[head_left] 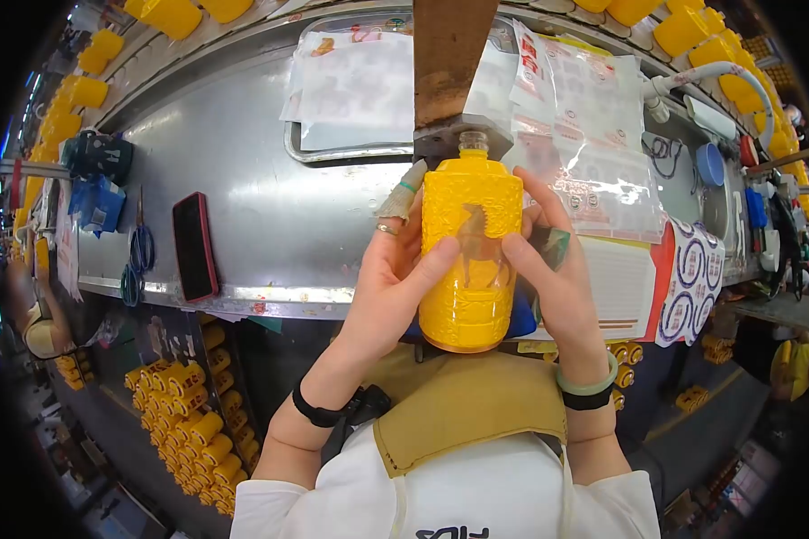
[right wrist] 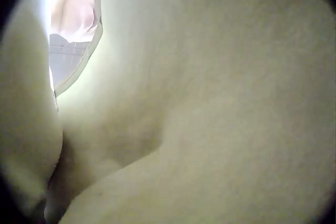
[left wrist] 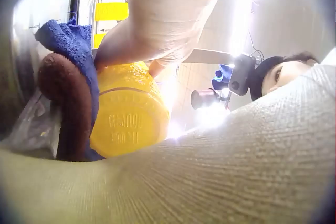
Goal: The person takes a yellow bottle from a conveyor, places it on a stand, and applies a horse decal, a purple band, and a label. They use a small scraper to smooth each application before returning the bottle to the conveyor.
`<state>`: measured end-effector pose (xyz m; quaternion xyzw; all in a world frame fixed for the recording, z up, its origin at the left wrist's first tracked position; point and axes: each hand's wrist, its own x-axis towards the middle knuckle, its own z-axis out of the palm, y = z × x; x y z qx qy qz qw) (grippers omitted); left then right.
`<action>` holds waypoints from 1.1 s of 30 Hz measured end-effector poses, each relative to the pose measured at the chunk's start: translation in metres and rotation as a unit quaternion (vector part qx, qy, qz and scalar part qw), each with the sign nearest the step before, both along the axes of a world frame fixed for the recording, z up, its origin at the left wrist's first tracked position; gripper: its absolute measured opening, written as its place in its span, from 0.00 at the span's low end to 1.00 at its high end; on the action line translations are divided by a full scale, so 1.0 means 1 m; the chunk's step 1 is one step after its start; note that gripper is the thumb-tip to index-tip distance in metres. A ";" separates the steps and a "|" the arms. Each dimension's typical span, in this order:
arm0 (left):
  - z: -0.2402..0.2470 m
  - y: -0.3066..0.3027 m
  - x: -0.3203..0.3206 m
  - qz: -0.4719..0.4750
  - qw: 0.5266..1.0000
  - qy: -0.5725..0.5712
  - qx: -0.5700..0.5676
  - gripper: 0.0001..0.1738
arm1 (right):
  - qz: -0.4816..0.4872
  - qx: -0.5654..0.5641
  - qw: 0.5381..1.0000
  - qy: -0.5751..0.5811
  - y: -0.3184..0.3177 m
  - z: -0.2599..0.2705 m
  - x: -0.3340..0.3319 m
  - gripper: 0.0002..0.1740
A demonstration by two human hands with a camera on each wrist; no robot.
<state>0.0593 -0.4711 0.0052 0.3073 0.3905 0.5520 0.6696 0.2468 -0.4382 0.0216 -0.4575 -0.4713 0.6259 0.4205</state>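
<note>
A yellow embossed bottle [head_left: 467,314] with a clear glass neck stands upright in the head view, a brown horse decal [head_left: 473,238] on its front. My left hand [head_left: 391,269] grips its left side, thumb on the front face and one finger wrapped in cloth. From the other side my right hand [head_left: 562,283] holds it, its thumb at the decal's edge. The left wrist view shows the bottle's round base [left wrist: 128,124] beneath a hand [left wrist: 163,24]. Blurred skin fills most of the right wrist view, where the bottle is hidden.
A brown beam [head_left: 454,63] rises behind the bottle's neck. Printed sheets lie on a metal tray [head_left: 310,154] and clear decal sheets [head_left: 593,126] lie right. Left on the metal table are a phone [head_left: 193,247] and scissors [head_left: 140,251]. Blue cloth [left wrist: 68,37] covers a brown rounded edge.
</note>
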 end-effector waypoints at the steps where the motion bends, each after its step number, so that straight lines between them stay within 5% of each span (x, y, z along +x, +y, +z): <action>1: 0.000 0.000 0.000 -0.001 1.000 0.000 0.000 0.42 | 0.004 -0.002 1.000 -0.003 0.000 0.000 0.001 0.36; 22: -0.001 0.000 0.000 0.000 1.000 -0.022 -0.008 0.40 | 0.013 -0.014 1.000 -0.015 0.001 0.006 0.002 0.37; 27: -0.005 -0.001 -0.002 0.018 0.988 -0.146 -0.051 0.36 | 0.001 -0.020 1.000 0.024 0.002 -0.002 0.004 0.37; 33: -0.007 -0.008 -0.002 0.013 0.998 -0.055 -0.038 0.35 | 0.009 -0.013 1.000 -0.008 0.001 -0.002 0.003 0.37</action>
